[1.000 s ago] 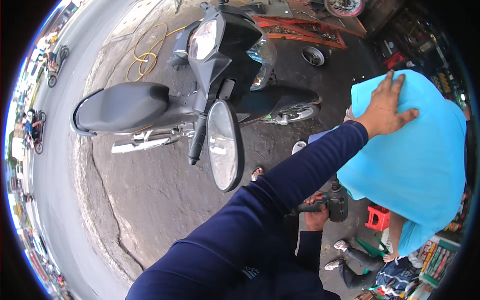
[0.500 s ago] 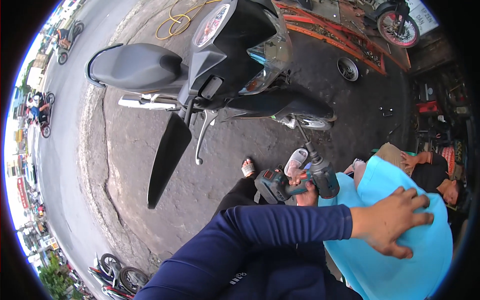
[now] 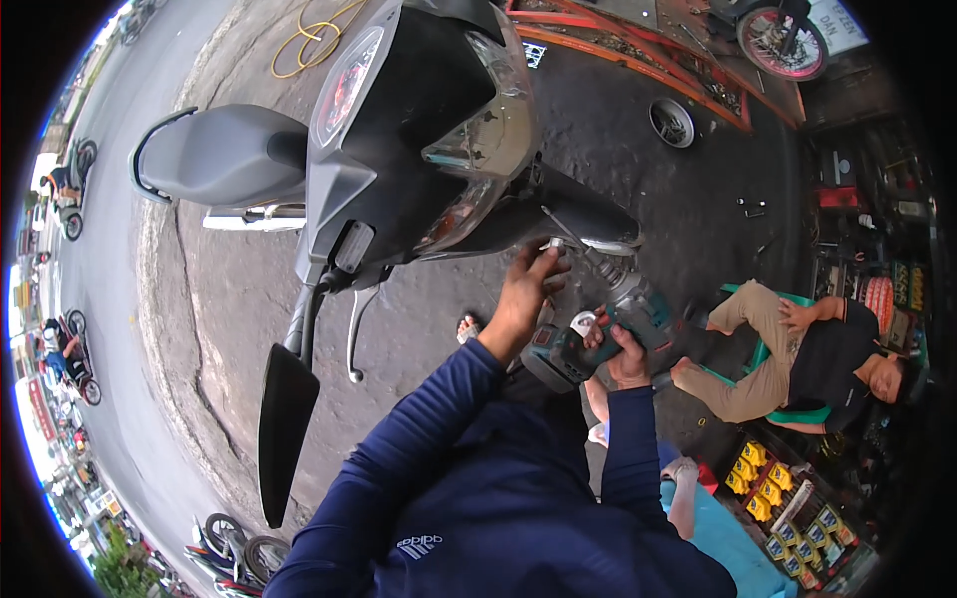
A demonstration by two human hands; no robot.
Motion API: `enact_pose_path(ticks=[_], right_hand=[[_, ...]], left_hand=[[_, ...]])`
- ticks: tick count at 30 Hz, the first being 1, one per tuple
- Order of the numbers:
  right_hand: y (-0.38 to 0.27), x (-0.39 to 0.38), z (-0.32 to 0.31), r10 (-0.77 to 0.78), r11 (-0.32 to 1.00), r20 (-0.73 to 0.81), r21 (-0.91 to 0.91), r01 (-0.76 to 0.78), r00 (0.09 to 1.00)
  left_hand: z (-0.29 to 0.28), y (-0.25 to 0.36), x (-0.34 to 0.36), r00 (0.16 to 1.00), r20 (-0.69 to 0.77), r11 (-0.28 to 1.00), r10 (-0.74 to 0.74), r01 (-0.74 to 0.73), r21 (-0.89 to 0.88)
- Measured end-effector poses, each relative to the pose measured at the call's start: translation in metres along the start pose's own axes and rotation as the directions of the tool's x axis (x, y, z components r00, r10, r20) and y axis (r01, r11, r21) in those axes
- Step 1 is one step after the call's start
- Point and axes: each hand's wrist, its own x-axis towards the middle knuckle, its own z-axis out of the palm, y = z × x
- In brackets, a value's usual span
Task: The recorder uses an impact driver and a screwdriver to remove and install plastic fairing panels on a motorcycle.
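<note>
My right hand is wrapped round the grip of a teal and black cordless impact wrench, whose long shaft slants up to the motorcycle's front wheel. Beside that shaft, my left hand reaches to the wheel's side with fingers curled at a small silvery part. Whether the part is held or only touched is hard to see. The black and grey motorcycle stands with its headlamp facing right, and its lever and mirror hang left of my arms.
Someone in black sits in a green chair at right. Below, a person in a light blue shirt is close to my right arm. A rack with yellow bottles stands nearby. A loose wheel rim and orange metal frame lie beyond.
My left hand has left the light blue shirt at right and come over to the front wheel. My view has shifted, and the person in light blue now shows lower.
</note>
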Motion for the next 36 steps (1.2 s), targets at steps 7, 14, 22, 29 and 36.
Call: enact_pose_path(ticks=[7,14,22,29,36], right_hand=[[-0.053,0.054,-0.018,0.068,0.879,-0.112,-0.464,-0.113,0.991],[-0.108,0.096,-0.052,0.243,0.43,0.024,-0.899,-0.086,0.97],[-0.142,0.121,-0.04,0.27,0.239,0.325,-0.934,0.264,0.906],[-0.165,0.134,-0.041,0.369,0.172,0.278,-0.958,0.229,0.887],[-0.188,0.165,0.016,0.337,0.179,0.355,-0.934,0.311,0.872]], left_hand=[[0.009,-0.019,0.093,0.982,-0.069,0.896,-0.177,0.132,-0.424],[0.013,-0.019,0.092,0.925,-0.259,0.879,-0.278,0.137,-0.456],[0.023,-0.006,0.094,0.912,-0.298,0.873,-0.282,0.115,-0.474],[0.019,-0.008,0.095,0.882,-0.281,0.802,-0.379,0.162,-0.575],[0.031,-0.011,0.099,0.914,-0.141,0.611,-0.381,0.134,-0.781]])
